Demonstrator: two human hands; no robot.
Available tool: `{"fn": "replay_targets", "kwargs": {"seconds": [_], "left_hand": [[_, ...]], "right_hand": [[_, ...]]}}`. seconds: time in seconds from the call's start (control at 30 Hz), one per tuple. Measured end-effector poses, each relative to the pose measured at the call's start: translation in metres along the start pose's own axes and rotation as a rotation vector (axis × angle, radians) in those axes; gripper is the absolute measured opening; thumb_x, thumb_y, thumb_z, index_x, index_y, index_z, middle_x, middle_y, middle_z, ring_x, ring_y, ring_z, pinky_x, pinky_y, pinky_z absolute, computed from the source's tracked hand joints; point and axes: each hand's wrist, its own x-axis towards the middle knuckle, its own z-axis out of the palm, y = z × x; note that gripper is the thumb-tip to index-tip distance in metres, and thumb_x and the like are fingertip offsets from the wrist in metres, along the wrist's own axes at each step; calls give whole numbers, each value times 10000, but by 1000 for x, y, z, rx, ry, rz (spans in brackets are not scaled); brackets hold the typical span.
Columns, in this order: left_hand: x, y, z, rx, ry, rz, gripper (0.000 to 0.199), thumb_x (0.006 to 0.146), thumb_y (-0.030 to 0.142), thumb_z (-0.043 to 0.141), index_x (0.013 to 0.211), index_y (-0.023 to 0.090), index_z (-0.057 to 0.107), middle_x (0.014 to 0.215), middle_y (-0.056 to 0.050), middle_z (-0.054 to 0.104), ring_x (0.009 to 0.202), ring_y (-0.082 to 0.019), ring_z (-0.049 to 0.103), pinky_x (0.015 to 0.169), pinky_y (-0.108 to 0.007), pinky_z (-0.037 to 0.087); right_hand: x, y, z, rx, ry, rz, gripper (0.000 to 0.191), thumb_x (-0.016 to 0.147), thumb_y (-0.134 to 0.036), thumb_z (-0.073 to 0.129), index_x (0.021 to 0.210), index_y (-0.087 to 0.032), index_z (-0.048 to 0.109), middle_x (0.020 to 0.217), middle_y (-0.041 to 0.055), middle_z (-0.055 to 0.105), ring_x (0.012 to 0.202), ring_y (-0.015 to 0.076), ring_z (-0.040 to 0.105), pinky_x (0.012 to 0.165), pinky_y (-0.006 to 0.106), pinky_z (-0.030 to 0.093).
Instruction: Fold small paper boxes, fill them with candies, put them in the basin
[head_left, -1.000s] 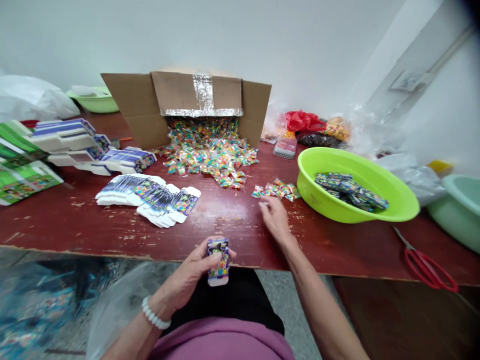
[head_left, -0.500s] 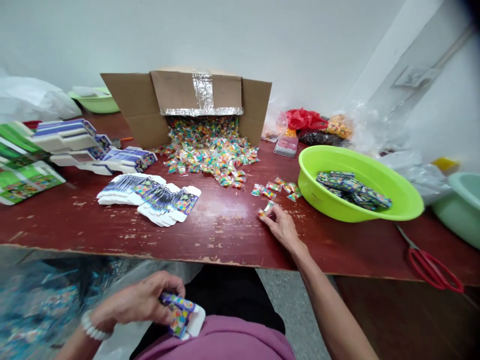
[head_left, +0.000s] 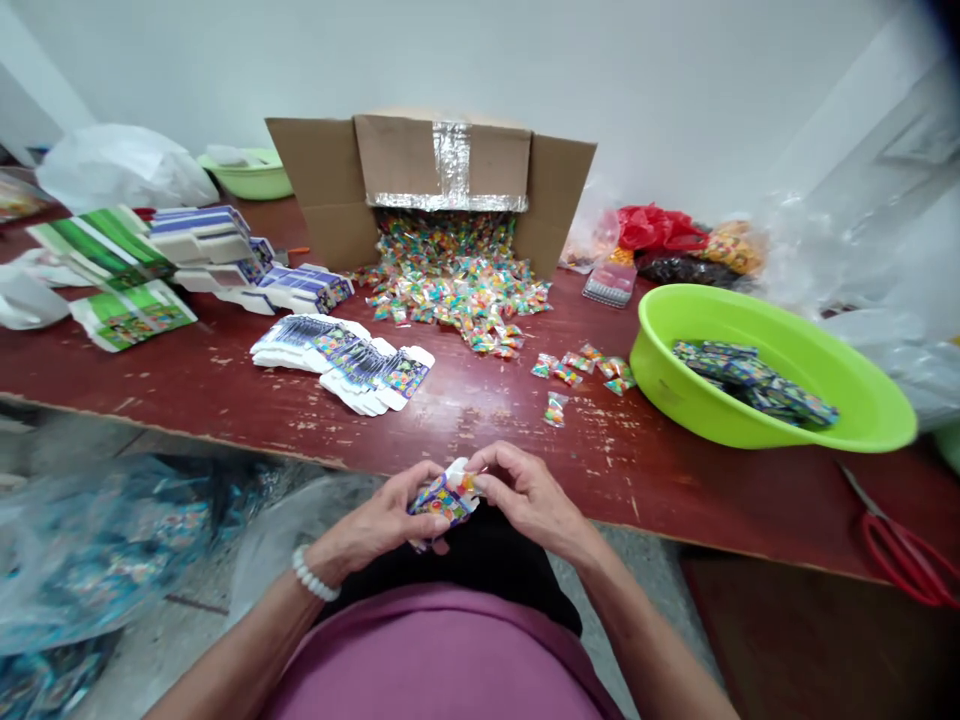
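Observation:
Over my lap, just off the table's front edge, my left hand [head_left: 401,510] is closed around a small printed purple box [head_left: 442,503] with its white flap up. My right hand [head_left: 529,495] pinches a small candy packet [head_left: 469,484] at the box's open end; my fingers partly hide it. A single candy packet [head_left: 555,409] lies on the table beyond my right hand, with several more packets [head_left: 577,368] behind it. To the left is a fanned row of flat printed boxes [head_left: 352,358].
A cardboard carton [head_left: 559,190] lies open, wrapped candies [head_left: 457,285] spilling from it. A green basin [head_left: 652,385] at right holds several filled boxes. Red-handled scissors [head_left: 900,555] lie at the right front edge; bundled cartons [head_left: 135,315] stand left.
My right hand has come from the table to the box with a packet, leaving one packet lying there. My left hand has raised the box toward it. The view has shifted.

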Motion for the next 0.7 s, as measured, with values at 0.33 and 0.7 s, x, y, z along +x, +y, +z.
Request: {"fn": "replay_targets", "kwargs": {"seconds": [0.33,0.7], "left_hand": [[10,7,23,-69,30,64,429,755,340,738,1101,168,551,872,-25,606,677,-121,571,611,-241,491],[15,2,29,-319,164,6,621,873,688,430,927,119,675,755,-93,679,562,-157,601,543,-256,482]], "right_hand": [[-1,-7,-3,-65,-25,-15,151,909,-290,600,1048,-233,603,878,-5,723,757,148,665,707,260,484],[6,10,13,432,84,237,345,732,-466,776,894,-202,625,771,-1,676,607,135,594,576,261,479]]}}
